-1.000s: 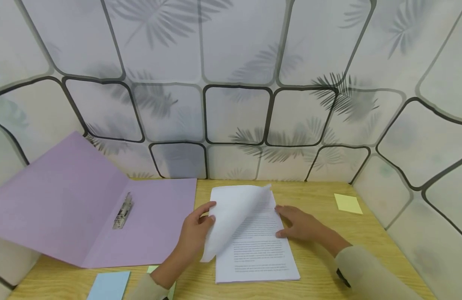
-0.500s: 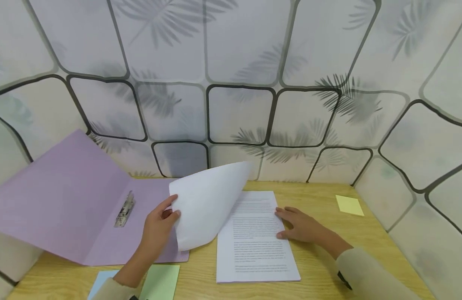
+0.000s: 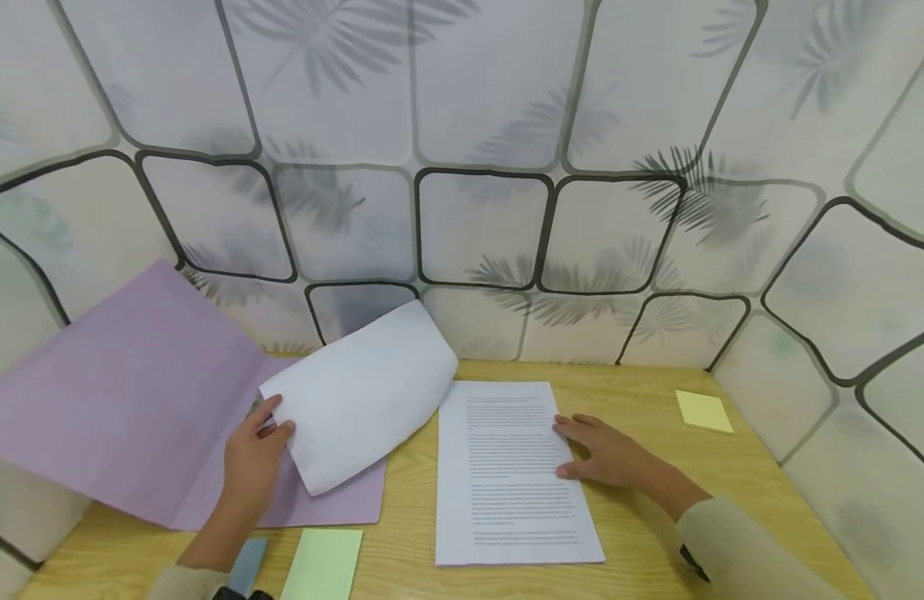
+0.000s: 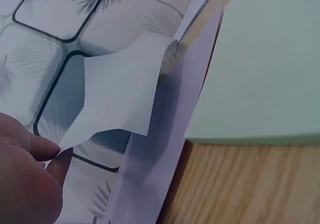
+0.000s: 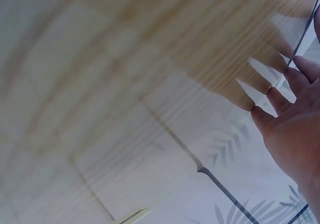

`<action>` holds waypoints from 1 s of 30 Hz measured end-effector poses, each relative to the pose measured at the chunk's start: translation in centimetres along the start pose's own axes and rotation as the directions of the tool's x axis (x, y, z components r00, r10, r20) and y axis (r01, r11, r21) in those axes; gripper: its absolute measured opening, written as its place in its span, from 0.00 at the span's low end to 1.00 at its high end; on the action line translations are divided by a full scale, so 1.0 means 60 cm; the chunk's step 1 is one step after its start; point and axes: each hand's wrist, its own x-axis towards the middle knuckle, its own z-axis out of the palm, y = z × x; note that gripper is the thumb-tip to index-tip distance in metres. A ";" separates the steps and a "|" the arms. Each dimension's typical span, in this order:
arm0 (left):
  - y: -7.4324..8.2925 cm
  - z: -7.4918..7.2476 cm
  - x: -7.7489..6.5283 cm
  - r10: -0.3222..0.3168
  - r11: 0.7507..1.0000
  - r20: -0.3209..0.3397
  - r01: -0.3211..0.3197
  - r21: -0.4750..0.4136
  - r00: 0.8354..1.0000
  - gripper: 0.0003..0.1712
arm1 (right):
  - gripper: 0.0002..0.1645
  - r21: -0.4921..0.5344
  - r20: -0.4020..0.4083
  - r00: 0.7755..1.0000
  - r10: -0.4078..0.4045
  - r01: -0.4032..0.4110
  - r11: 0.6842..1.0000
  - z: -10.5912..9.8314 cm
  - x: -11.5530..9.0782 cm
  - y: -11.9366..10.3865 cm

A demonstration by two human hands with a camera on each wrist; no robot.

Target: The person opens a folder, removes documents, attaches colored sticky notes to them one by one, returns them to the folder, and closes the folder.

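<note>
My left hand (image 3: pixel 252 462) pinches a white sheet of paper (image 3: pixel 364 396) by its left edge. The sheet bows in the air over the right half of an open purple folder (image 3: pixel 132 400), its far right corner beside the stack of printed pages (image 3: pixel 506 475). Most of the folder's metal clip is hidden behind the hand and sheet. In the left wrist view, thumb and finger meet on a corner of the curved sheet (image 4: pixel 120 93). At the stack's right edge rests my right hand (image 3: pixel 604 450), fingers spread and fingertips touching the pages' side.
A pale green paper pad (image 3: pixel 322 565) lies at the table's front, beside a blue one (image 3: pixel 247 567) partly covered by the left forearm. Toward the right is a yellow note pad (image 3: pixel 704 412). A patterned wall (image 3: pixel 484 229) closes off the table's back.
The left hand has carried the sheet leftward off the printed stack to above the folder, uncovering the text page beneath. My right hand has stayed at the stack's edge.
</note>
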 end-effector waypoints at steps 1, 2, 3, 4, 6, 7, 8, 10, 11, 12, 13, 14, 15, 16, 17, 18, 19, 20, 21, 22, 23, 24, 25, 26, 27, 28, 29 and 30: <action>-0.005 -0.004 0.003 0.000 1.000 -0.020 0.000 0.003 1.000 0.34 | 0.56 0.002 0.000 1.000 0.000 0.000 1.000 0.000 0.001 0.000; -0.009 -0.007 0.006 -0.002 1.000 -0.044 0.003 0.010 0.999 0.33 | 0.56 0.002 0.002 1.000 0.001 -0.001 1.000 0.000 0.002 0.001; -0.013 -0.010 0.010 -0.004 1.000 -0.062 0.005 0.015 0.998 0.33 | 0.56 0.005 0.002 1.000 -0.001 0.001 1.000 0.000 0.002 0.000; -0.017 -0.013 0.013 -0.005 1.000 -0.078 0.007 0.022 0.997 0.33 | 0.56 0.007 0.003 1.000 -0.001 0.001 1.000 0.000 0.002 0.001; -0.022 -0.016 0.018 -0.015 1.000 -0.098 0.017 0.017 0.995 0.33 | 0.56 0.012 0.002 1.000 -0.006 0.006 1.000 0.001 0.003 0.003; -0.024 -0.018 0.020 -0.016 1.000 -0.101 0.018 0.017 0.995 0.33 | 0.56 0.013 0.002 1.000 -0.007 0.007 1.000 0.001 0.002 0.003; -0.025 -0.019 0.022 -0.018 1.000 -0.100 0.019 0.014 0.995 0.33 | 0.55 0.009 0.003 1.000 -0.007 0.006 1.000 0.002 0.002 0.004; -0.027 -0.019 0.027 -0.020 1.000 -0.099 0.020 -0.001 0.995 0.33 | 0.55 0.004 0.002 1.000 -0.010 0.010 1.000 0.002 0.002 0.004; -0.028 -0.019 0.029 -0.022 1.000 -0.098 0.022 -0.004 0.995 0.34 | 0.55 0.002 0.001 1.000 -0.014 0.014 1.000 0.001 0.001 0.004; -0.028 -0.019 0.031 -0.015 1.000 -0.092 0.015 -0.001 0.996 0.34 | 0.55 0.002 0.001 1.000 -0.017 0.017 1.000 0.001 0.001 0.003; -0.028 -0.019 0.033 -0.013 1.000 -0.088 0.014 0.006 0.996 0.34 | 0.55 0.006 0.002 1.000 -0.018 0.018 1.000 0.000 0.001 0.002; -0.029 -0.019 0.035 -0.016 1.000 -0.082 0.017 0.013 0.997 0.34 | 0.55 0.009 0.004 1.000 -0.017 0.017 1.000 0.000 0.001 0.001; -0.029 -0.019 0.036 -0.016 1.000 -0.075 0.018 0.023 0.997 0.34 | 0.55 0.011 0.003 1.000 -0.020 0.020 1.000 0.000 0.000 0.000; -0.030 -0.019 0.037 -0.017 0.999 -0.067 0.019 0.032 0.998 0.34 | 0.55 0.013 0.005 1.000 -0.019 0.019 1.000 0.000 0.000 -0.001; -0.031 -0.020 0.038 -0.017 0.999 -0.056 0.019 0.036 0.998 0.33 | 0.55 0.011 0.005 1.000 -0.020 0.020 1.000 0.000 0.000 -0.001; -0.032 -0.021 0.039 -0.010 0.999 -0.045 0.012 0.034 0.999 0.33 | 0.55 0.012 0.008 1.000 -0.015 0.015 1.000 0.000 0.000 -0.002; -0.034 -0.022 0.041 0.001 0.999 -0.046 0.001 0.038 0.999 0.33 | 0.55 0.012 0.009 1.000 -0.013 0.013 1.000 0.000 0.001 -0.002; -0.035 -0.024 0.042 0.018 0.999 -0.046 -0.016 0.041 0.999 0.32 | 0.55 0.011 0.011 1.000 -0.010 0.010 1.000 0.000 0.001 -0.002; -0.036 -0.025 0.042 0.042 0.998 -0.053 -0.039 0.054 0.998 0.32 | 0.55 0.010 0.008 1.000 -0.016 0.016 1.000 0.001 0.001 -0.002; -0.037 -0.025 0.042 0.069 0.996 -0.059 -0.065 0.062 0.996 0.31 | 0.55 0.009 0.009 1.000 -0.014 0.014 1.000 0.001 0.001 -0.002; -0.036 -0.024 0.041 0.104 0.992 -0.067 -0.099 0.076 0.992 0.31 | 0.55 0.010 0.006 1.000 -0.018 0.018 1.000 0.001 0.001 -0.002; -0.035 -0.021 0.039 0.143 0.986 -0.075 -0.136 0.098 0.987 0.30 | 0.55 0.013 0.007 1.000 -0.015 0.015 1.000 0.001 0.001 -0.002; -0.032 -0.016 0.035 0.183 0.977 -0.085 -0.172 0.123 0.979 0.29 | 0.55 0.015 0.004 1.000 -0.018 0.018 1.000 0.001 0.001 -0.002; -0.028 -0.009 0.029 0.219 0.968 -0.083 -0.206 0.142 0.972 0.28 | 0.55 0.013 0.001 1.000 -0.020 0.020 1.000 0.002 0.001 -0.002; -0.024 0.001 0.023 0.258 0.958 -0.077 -0.244 0.152 0.963 0.27 | 0.55 0.008 -0.003 1.000 -0.027 0.027 1.000 0.002 0.000 -0.002; -0.018 0.013 0.017 0.298 0.946 -0.062 -0.286 0.152 0.952 0.26 | 0.54 0.008 -0.003 1.000 -0.022 0.022 1.000 0.001 0.000 -0.002; -0.012 0.027 0.010 0.338 0.932 -0.041 -0.328 0.152 0.940 0.25 | 0.54 0.006 -0.005 1.000 -0.022 0.023 1.000 0.001 0.000 -0.002; -0.005 0.042 0.002 0.372 0.919 -0.014 -0.366 0.144 0.928 0.24 | 0.54 0.004 -0.007 1.000 -0.025 0.026 1.000 0.001 0.000 -0.002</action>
